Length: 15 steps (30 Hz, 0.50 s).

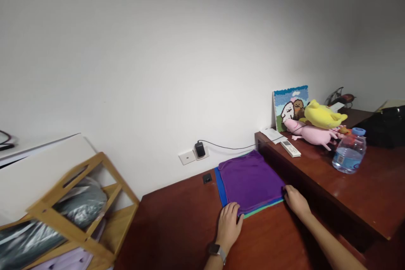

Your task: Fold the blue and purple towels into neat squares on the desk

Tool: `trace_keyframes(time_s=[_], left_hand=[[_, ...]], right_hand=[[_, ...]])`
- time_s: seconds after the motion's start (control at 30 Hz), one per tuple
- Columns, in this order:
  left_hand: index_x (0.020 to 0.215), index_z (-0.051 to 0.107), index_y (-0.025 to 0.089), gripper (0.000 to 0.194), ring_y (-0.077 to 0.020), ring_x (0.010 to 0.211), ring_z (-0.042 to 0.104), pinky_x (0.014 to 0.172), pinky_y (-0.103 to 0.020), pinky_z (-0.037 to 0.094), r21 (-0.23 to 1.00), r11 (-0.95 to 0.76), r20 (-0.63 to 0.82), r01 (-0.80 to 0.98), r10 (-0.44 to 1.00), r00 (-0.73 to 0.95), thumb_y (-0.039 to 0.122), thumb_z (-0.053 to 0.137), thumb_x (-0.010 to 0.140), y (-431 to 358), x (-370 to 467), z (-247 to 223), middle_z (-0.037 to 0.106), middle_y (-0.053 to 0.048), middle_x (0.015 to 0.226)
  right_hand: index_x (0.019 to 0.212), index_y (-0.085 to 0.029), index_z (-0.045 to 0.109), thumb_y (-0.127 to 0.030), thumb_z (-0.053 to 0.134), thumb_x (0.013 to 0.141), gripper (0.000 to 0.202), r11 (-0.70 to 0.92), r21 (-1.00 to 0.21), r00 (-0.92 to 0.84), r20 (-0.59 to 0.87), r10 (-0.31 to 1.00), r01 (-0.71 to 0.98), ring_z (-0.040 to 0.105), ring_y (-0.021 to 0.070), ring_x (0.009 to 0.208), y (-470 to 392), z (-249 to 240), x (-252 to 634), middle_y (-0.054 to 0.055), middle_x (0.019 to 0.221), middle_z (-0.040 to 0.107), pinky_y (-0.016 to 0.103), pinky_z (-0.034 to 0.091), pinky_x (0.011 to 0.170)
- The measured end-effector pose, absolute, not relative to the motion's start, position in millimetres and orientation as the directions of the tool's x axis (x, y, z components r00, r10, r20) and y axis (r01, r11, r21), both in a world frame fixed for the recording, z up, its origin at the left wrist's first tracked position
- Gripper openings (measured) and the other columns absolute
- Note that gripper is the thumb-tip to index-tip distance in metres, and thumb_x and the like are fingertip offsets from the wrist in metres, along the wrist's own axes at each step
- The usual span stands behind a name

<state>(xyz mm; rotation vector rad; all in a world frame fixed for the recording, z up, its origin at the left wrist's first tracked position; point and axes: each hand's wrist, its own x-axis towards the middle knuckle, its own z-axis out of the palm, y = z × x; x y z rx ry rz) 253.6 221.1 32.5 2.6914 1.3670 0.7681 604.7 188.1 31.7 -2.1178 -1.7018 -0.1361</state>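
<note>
A purple cloth (251, 181) lies spread on top of a blue cloth (221, 190) and a green cloth (257, 210), whose edges peek out at the left and front. My left hand (228, 223), with a watch on the wrist, rests palm down at the near left corner of the stack. Its fingers lie flat on the cloth's edge, the thumb apart. At the near right corner, my right hand (296, 200) has its fingertips bent in and closed on the purple cloth's edge; part of them is hidden.
The stack lies on a reddish-brown desk (177, 223) against the wall. A higher desk surface (363, 198) at right bears a water bottle (349, 152), a remote (290, 149) and plush toys (316, 133). A charger's cable (234, 148) crosses behind. A wooden rack (104, 160) stands at left.
</note>
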Motion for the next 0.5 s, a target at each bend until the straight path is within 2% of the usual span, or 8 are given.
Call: trace_keyframes(time_s=[0.1,0.17,0.23,0.37,0.5], left_hand=[[0.131,0.066,0.026,0.039,-0.0319,0.125,0.061,0.107,-0.052,0.053,0.196,-0.63,0.387,0.752,0.754,0.531,0.044,0.063,0.098,223.6,252.4,32.0,0.068,-0.01,0.132],[0.128,0.067,0.025,0.033,-0.0299,0.121,0.063,0.103,-0.049,0.054,0.156,-0.634,0.376,0.757,0.747,0.548,0.042,0.06,0.101,225.1,254.7,35.0,0.069,-0.009,0.128],[0.122,0.069,0.024,0.025,-0.0273,0.113,0.065,0.098,-0.046,0.055,0.107,-0.631,0.362,0.768,0.744,0.561,0.033,0.054,0.104,223.5,258.4,38.6,0.069,-0.008,0.121],[0.104,0.068,0.021,0.02,-0.026,0.097,0.065,0.088,-0.044,0.056,0.005,-0.627,0.325,0.779,0.738,0.592,0.02,0.049,0.104,200.6,258.7,47.1,0.07,-0.006,0.104],[0.098,0.065,0.024,0.019,-0.0232,0.091,0.065,0.091,-0.042,0.054,0.029,-0.666,0.419,0.745,0.685,0.596,0.014,0.049,0.1,147.1,237.4,38.9,0.068,-0.003,0.095]], right_hand=[[0.131,-0.016,0.069,-0.019,0.048,0.086,0.05,-0.054,-0.204,0.116,0.309,0.944,0.978,0.058,0.0315,0.135,190.1,20.6,606.2,0.016,0.145,0.064,0.045,0.046,0.112],[0.141,-0.016,0.064,-0.021,0.051,0.085,0.058,0.044,-0.21,0.02,0.295,0.955,0.977,0.051,0.0307,0.144,190.3,15.9,603.7,0.014,0.153,0.058,0.048,0.04,0.12],[0.144,-0.015,0.062,-0.023,0.049,0.088,0.058,0.098,-0.233,-0.029,0.285,0.958,0.968,0.053,0.0289,0.142,187.9,12.4,600.8,0.014,0.152,0.059,0.047,0.042,0.121],[0.132,-0.019,0.071,-0.019,0.039,0.097,0.047,0.132,-0.217,-0.046,0.359,0.932,0.967,0.063,0.0281,0.132,167.2,9.0,600.2,0.013,0.141,0.068,0.048,0.05,0.114],[0.125,-0.021,0.074,-0.014,0.038,0.098,0.045,0.214,-0.158,-0.131,0.418,0.899,0.964,0.07,0.0272,0.121,112.9,3.5,601.0,0.011,0.13,0.075,0.045,0.058,0.103]])
